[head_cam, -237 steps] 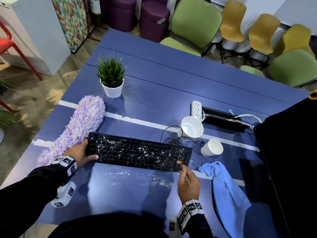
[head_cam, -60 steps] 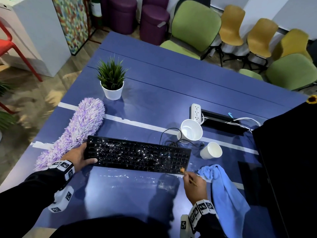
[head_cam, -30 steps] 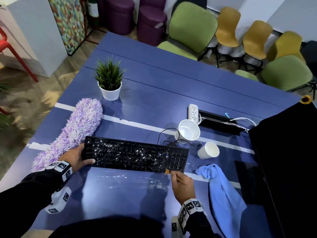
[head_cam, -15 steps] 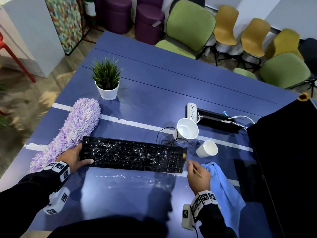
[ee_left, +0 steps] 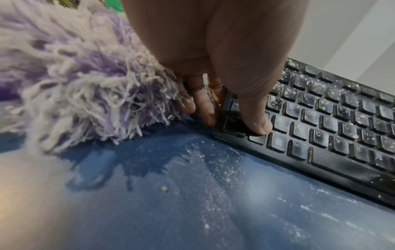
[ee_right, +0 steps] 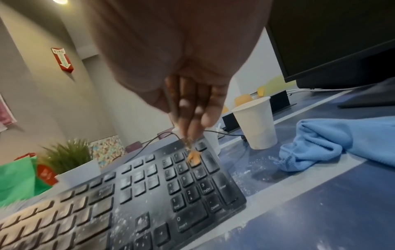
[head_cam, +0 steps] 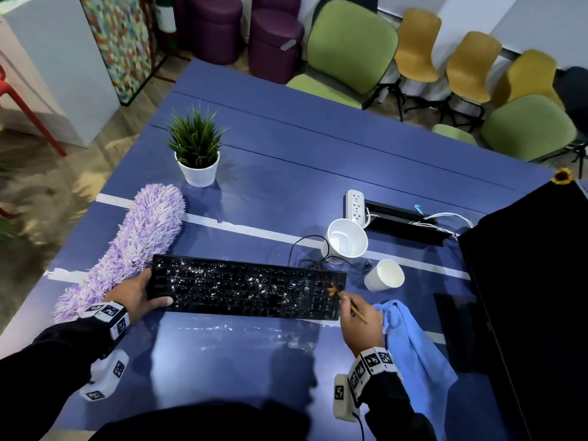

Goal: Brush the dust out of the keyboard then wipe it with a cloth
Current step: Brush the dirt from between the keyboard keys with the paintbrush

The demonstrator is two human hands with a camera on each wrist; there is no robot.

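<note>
A black keyboard (head_cam: 245, 288) speckled with white dust lies on the blue table (head_cam: 286, 160). My left hand (head_cam: 136, 294) grips its left end, thumb (ee_left: 256, 123) on the keys and fingers round the edge. In my right hand (head_cam: 356, 316) I pinch a thin small brush (head_cam: 350, 305); its orange bristles (ee_right: 193, 158) touch the number pad at the keyboard's right end (ee_right: 192, 177). A crumpled light blue cloth (head_cam: 413, 342) lies just right of that hand, also in the right wrist view (ee_right: 331, 143).
A purple fluffy duster (head_cam: 133, 243) lies against the keyboard's left end. Two white paper cups (head_cam: 346, 238) (head_cam: 385, 275) and the keyboard cable stand behind its right end. A power strip (head_cam: 355, 205), a potted plant (head_cam: 197, 154) and a dark monitor (head_cam: 534, 297) at right. White dust streaks the table (ee_left: 213, 169).
My right hand has swept the brush between the keyboard's front right edge and its right end; the bristles are now on the number pad. The left hand keeps its hold.
</note>
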